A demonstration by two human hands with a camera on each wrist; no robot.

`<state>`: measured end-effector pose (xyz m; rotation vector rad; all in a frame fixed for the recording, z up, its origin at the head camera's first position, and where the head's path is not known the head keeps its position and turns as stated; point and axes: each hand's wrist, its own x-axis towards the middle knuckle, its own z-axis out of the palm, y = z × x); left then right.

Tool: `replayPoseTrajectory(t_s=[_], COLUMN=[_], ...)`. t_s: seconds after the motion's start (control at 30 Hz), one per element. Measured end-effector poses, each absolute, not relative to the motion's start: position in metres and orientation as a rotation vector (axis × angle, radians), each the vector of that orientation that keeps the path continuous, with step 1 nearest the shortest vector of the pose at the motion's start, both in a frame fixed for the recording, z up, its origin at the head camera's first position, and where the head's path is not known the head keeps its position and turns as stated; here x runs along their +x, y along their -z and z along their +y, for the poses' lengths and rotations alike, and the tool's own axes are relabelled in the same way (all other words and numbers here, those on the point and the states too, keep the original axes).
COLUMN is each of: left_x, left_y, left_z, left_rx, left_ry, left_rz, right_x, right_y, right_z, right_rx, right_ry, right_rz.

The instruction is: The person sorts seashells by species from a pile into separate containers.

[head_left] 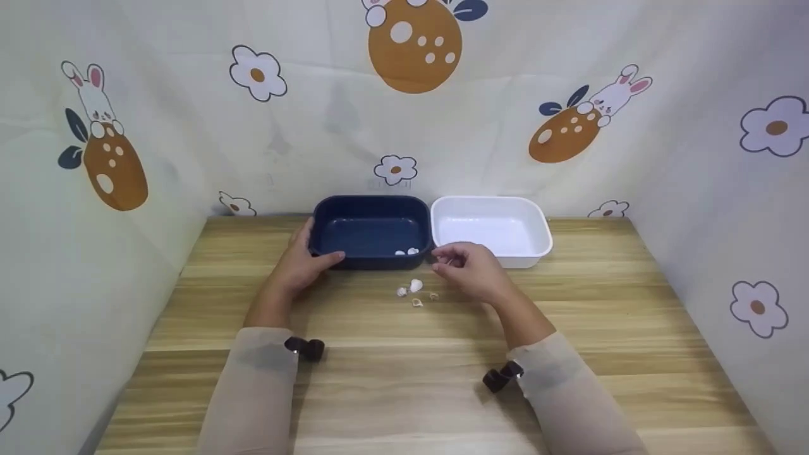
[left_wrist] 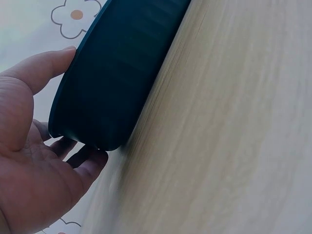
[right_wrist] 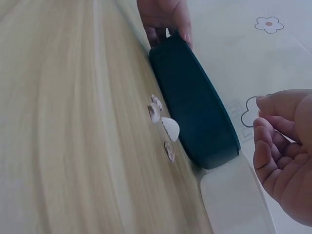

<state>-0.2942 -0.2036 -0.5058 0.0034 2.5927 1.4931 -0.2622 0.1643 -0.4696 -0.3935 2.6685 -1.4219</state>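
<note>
At the left of the counter (head_left: 392,392), a left hand (head_left: 298,260) emerges from a beige sleeve (head_left: 256,392) with a black device (head_left: 306,349) at its cuff. Its grip is clamped on the left end of a navy blue bin (head_left: 373,263), thumb over the front rim and the other fingers round the end wall. Two small white seashells (head_left: 413,251) lie inside that bin, in its front right corner, well apart from this grip.

Just in front of the bin's right half, four loose seashells lie close together on the counter: a small pale one (head_left: 402,292), a larger white fan-shaped one (head_left: 415,285), a tiny brownish one (head_left: 417,303) nearest the viewer, and another brownish one (head_left: 433,296) furthest right.

Beyond them, to the right and higher, the right hand (head_left: 474,272) hangs by the front left corner of a white bin (head_left: 524,261), which stands directly beside the navy one. Its fingers are curled, thumb tip and forefinger tip close together; whether they pinch anything, I cannot tell. The loose seashells lie near this grip, below it.
</note>
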Motion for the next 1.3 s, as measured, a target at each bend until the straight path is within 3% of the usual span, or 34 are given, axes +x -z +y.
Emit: replayPoseTrajectory(t_s=[0.8, 1.3], left_x=[-0.295, -0.295], left_y=[0.504, 0.506], left_z=[-0.201, -0.203], left_rx=[-0.018, -0.011], left_ry=[-1.508, -1.507], left_rz=[2.574, 2.59], right_x=[-0.268, -0.266], right_y=[0.511, 0.518], right_z=[0.181, 0.174], right_rx=[-0.413, -0.517], right_ry=[1.301, 1.107], right_rz=[2.482, 2.566])
